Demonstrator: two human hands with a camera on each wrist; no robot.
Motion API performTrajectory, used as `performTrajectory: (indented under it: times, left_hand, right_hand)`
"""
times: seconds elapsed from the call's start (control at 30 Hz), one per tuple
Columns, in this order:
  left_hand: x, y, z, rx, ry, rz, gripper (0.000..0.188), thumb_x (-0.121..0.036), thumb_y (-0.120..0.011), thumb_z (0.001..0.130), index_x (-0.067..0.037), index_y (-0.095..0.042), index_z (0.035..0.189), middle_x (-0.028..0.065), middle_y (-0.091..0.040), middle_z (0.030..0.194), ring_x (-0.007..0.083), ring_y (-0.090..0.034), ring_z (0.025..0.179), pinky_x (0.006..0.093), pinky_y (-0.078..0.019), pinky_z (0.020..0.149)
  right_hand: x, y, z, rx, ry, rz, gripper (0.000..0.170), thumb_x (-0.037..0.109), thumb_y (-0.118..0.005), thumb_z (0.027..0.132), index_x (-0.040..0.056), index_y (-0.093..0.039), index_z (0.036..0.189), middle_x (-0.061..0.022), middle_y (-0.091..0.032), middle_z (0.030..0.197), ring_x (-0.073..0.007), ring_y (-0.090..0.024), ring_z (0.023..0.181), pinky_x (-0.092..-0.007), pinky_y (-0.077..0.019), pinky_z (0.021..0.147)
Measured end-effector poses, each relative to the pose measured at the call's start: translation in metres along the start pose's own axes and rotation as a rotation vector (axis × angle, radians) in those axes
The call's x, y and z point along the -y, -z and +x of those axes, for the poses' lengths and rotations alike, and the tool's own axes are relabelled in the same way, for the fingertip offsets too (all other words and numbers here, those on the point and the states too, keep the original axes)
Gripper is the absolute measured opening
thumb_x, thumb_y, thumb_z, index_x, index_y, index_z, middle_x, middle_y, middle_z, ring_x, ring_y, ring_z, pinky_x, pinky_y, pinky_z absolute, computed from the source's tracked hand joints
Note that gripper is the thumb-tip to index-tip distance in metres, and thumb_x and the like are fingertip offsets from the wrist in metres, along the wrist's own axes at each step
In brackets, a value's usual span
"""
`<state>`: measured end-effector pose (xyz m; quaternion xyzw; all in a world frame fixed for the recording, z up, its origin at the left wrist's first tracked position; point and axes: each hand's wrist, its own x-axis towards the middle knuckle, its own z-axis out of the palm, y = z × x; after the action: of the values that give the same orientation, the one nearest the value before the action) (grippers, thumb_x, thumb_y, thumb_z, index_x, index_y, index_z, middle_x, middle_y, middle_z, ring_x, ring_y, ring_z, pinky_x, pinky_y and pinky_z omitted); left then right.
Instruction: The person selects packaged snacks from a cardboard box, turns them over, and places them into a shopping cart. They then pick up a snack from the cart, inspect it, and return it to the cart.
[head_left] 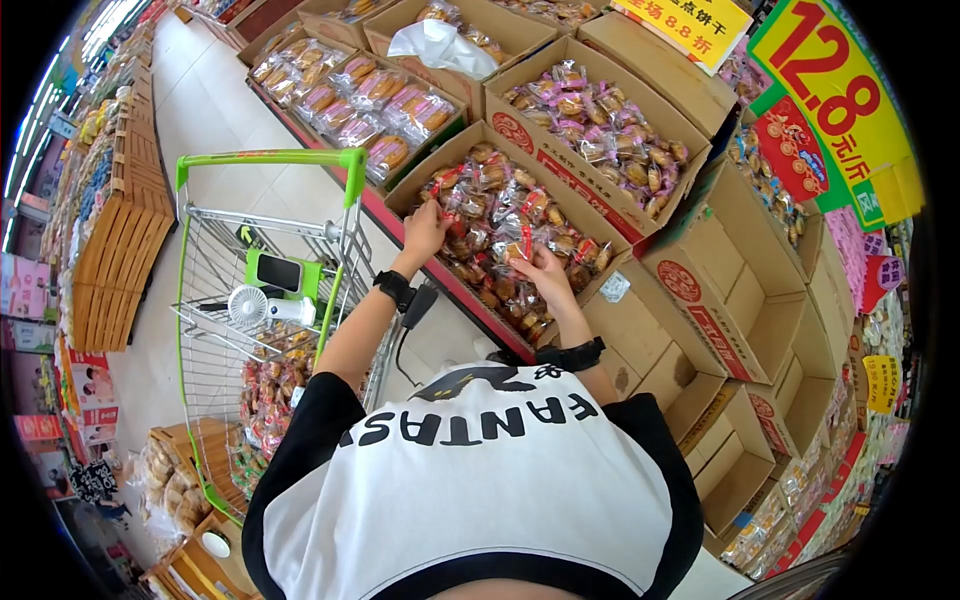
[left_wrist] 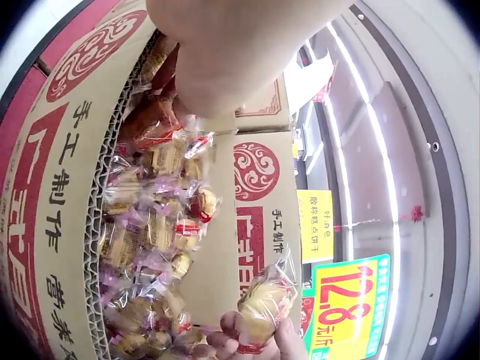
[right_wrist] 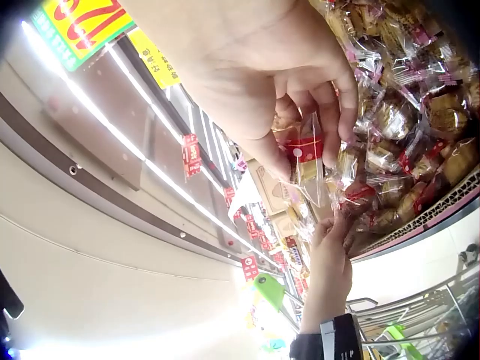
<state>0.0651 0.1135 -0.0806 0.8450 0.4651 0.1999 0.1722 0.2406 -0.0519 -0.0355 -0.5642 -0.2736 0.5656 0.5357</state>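
Observation:
My right hand [head_left: 546,280] is over the open carton of wrapped pastries, at its near side. Its thumb and fingers pinch a small wrapped pastry [right_wrist: 305,154] in clear film with a red band. The same pastry [left_wrist: 264,309] shows low in the left wrist view. At the carton's left end, my left hand [head_left: 425,232] reaches over the edge with bent fingers. They grip a red-wrapped pastry [left_wrist: 154,116], partly hidden by the hand in the left wrist view. Many more wrapped pastries [head_left: 490,180] fill the carton [head_left: 562,172] around both hands.
To the left stands a shopping cart [head_left: 355,175] with a green handle, carrying a small white fan [head_left: 248,306] and bagged goods. Other cartons hold purple-wrapped packs [head_left: 600,120] and flat biscuit packs [head_left: 375,85]. A yellow price sign [head_left: 825,85] hangs at the upper right.

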Motion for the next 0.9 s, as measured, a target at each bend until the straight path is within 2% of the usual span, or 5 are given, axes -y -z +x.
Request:
performTrajectory:
  times: [0.27, 0.37, 0.43, 0.6, 0.9]
  left_hand:
    - [0.001, 0.009, 0.002, 0.087, 0.140, -0.386, 0.015, -0.013, -0.050, 0.078, -0.003, -0.039, 0.080, 0.0194, -0.050, 0.073, 0.0389, -0.049, 0.069, 0.0418, -0.0373, 0.059]
    - [-0.003, 0.013, 0.002, 0.037, 0.179, -0.519, 0.012, -0.012, -0.047, 0.082, -0.003, -0.039, 0.080, 0.0156, -0.051, 0.071, 0.0324, -0.053, 0.065, 0.0373, -0.0425, 0.060]
    - [-0.031, 0.039, -0.004, 0.162, 0.409, -1.188, 0.010, -0.012, -0.042, 0.085, -0.004, -0.041, 0.080, 0.0050, -0.047, 0.071, 0.0131, -0.052, 0.066, 0.0259, -0.0487, 0.063]
    - [-0.059, 0.072, -0.024, 0.182, 0.353, -1.290, 0.011, -0.013, -0.042, 0.086, -0.004, -0.040, 0.080, 0.0057, -0.048, 0.075, 0.0130, -0.052, 0.068, 0.0278, -0.0503, 0.066]
    - [-0.062, 0.091, -0.065, 0.086, 0.320, -1.404, 0.011, -0.013, -0.043, 0.086, -0.005, -0.041, 0.079, 0.0034, -0.048, 0.076, 0.0110, -0.053, 0.073, 0.0269, -0.0495, 0.067]
  right_hand:
    - [-0.003, 0.002, 0.000, 0.000, -0.026, 0.013, 0.030, 0.016, -0.058, 0.077, 0.0029, -0.046, 0.101, -0.0054, -0.056, 0.092, -0.0110, -0.054, 0.080, -0.0232, -0.0427, 0.071]
    - [-0.005, 0.002, 0.000, -0.028, -0.023, 0.014, 0.031, 0.017, -0.058, 0.077, 0.0025, -0.045, 0.102, -0.0052, -0.055, 0.094, -0.0106, -0.053, 0.083, -0.0231, -0.0424, 0.071]
    - [-0.004, 0.001, -0.002, -0.045, -0.009, 0.011, 0.033, 0.016, -0.058, 0.077, 0.0013, -0.046, 0.103, -0.0063, -0.055, 0.093, -0.0112, -0.053, 0.083, -0.0233, -0.0424, 0.071]
    - [0.007, -0.005, -0.008, -0.042, 0.019, 0.009, 0.037, 0.015, -0.057, 0.077, -0.0001, -0.044, 0.108, -0.0083, -0.054, 0.097, -0.0121, -0.052, 0.085, -0.0240, -0.0418, 0.072]
    - [0.005, -0.012, -0.007, 0.038, -0.061, 0.153, 0.063, 0.013, -0.053, 0.079, 0.0028, -0.016, 0.129, -0.0082, -0.052, 0.096, -0.0137, -0.052, 0.080, -0.0243, -0.0450, 0.067]
